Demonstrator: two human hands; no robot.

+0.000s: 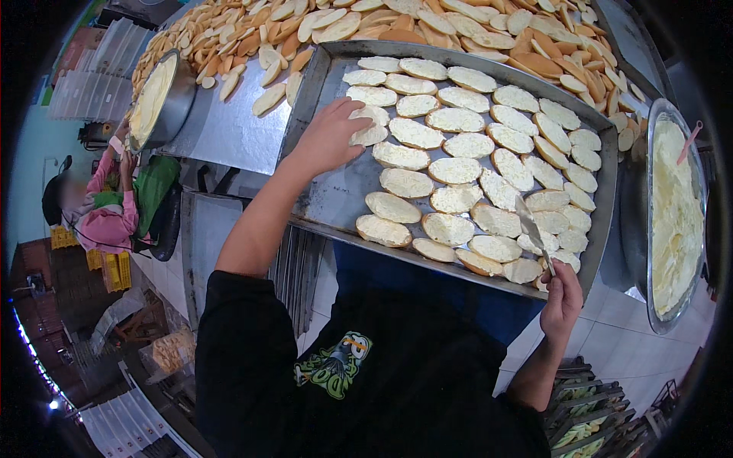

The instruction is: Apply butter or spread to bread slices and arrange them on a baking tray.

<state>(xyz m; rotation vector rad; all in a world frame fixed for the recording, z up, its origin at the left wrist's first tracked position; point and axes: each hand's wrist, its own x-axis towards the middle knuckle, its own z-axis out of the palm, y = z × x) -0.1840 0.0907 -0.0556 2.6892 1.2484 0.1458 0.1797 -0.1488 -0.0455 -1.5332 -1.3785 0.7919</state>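
A metal baking tray holds several rows of oval bread slices coated with pale cream. My left hand is at the tray's upper left, its fingers curled on a coated bread slice. My right hand, near the lower right corner, is closed on a metal spreading knife, whose blade reaches up over the slices.
A heap of uncoated slices covers the metal table behind. Cream bowls stand at right and left. A person in pink and green is at the left. Stacked racks stand at the lower right.
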